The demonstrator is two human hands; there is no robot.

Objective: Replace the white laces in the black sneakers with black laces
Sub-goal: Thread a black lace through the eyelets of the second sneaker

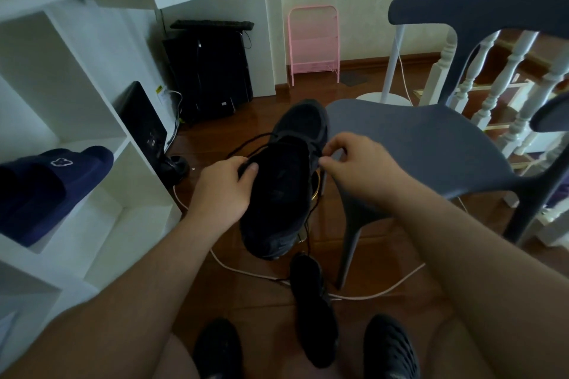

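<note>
A black sneaker (283,181) is held up in the air in front of the person, toe pointing away, between a white shelf unit (92,120) and a grey chair (431,148). The left hand (226,191) grips the sneaker's left side, thumb pressed on the edge near the tongue. The right hand (357,163) is at the right edge of the eyelets — its fingertips pinch something small and dark there, most likely the black lace (249,144), though the exact point of the pinch is hard to make out. A loop of that lace curves out to the left of the shoe, above the left hand. A 2nd black sneaker (314,311) lies on the wooden floor (264,295) below, between the person's 2 feet in dark shoes. A white cable (246,272) runs across the floor under the held sneaker. A navy slipper (52,184) sits on a shelf at the left
</note>
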